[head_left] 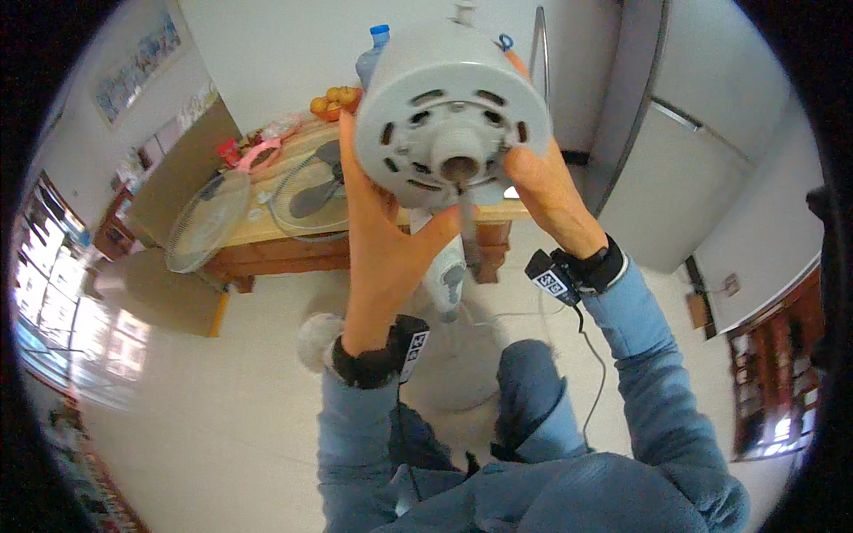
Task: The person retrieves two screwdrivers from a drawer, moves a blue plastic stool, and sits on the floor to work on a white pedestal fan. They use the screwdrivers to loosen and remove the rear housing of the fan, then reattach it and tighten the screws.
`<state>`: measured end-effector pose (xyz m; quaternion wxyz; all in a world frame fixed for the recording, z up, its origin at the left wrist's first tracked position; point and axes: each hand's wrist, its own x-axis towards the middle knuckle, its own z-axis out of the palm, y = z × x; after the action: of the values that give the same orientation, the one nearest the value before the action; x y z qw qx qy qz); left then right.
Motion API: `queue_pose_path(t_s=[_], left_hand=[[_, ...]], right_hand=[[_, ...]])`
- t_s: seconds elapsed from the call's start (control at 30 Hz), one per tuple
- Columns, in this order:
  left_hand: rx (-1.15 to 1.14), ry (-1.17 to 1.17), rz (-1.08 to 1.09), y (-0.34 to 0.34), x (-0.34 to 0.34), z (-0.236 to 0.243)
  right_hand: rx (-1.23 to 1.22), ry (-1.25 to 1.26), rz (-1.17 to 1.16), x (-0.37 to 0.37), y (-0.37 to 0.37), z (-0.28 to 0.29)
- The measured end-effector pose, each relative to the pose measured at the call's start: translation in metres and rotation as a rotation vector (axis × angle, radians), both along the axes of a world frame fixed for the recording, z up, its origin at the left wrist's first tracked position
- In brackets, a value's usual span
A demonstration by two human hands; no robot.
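Up close, both hands hold a grey plastic fan motor housing [453, 111] raised in front of the camera, well above the floor. The left hand [382, 240] has its fingers [348, 147] spread up along the housing's left side, thumb pressed near the metal shaft [468, 226] that sticks out of the round centre hub. The right hand [551, 200] grips the right edge, its fingers wrapped behind the drum and thumb lying on the front face. That face is smooth, matt and round, ringed with short oval vent slots.

Each wrist wears a black band carrying a small square black-and-white tag [553, 282].

Behind, on the wooden worktop [267, 235], two round wire fan guards [209, 222] lie near the front edge, one holding a grey blade [315, 191]. Oranges [336, 99] sit at the far edge, beside a clear bottle with a blue cap [373, 49].
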<state>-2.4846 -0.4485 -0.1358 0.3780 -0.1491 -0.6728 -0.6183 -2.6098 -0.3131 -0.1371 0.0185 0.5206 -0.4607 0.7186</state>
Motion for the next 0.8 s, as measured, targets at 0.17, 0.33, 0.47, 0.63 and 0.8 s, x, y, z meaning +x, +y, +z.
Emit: queue_pose_path(t_s=[0.17, 0.33, 0.47, 0.63, 0.8], left_hand=[[0.080, -0.109, 0.137, 0.016, 0.000, -0.019], [0.023, 0.011, 0.380, 0.046, 0.002, -0.031], [-0.047, 0.135, 0.502, 0.071, -0.004, -0.016], [-0.051, 0.125, 0.702, 0.090, -0.012, -0.002], [-0.096, 0.058, 0.806, 0.087, -0.023, -0.004]], right_hand=[[-0.114, -0.343, 0.120, -0.020, -0.004, -0.072], [0.398, -0.293, 0.438, -0.010, -0.017, -0.159], [0.402, -0.196, 0.525, -0.022, -0.031, -0.178], [0.358, -0.323, 0.679, -0.031, -0.037, -0.181], [0.425, -0.427, 0.711, -0.028, -0.038, -0.190]])
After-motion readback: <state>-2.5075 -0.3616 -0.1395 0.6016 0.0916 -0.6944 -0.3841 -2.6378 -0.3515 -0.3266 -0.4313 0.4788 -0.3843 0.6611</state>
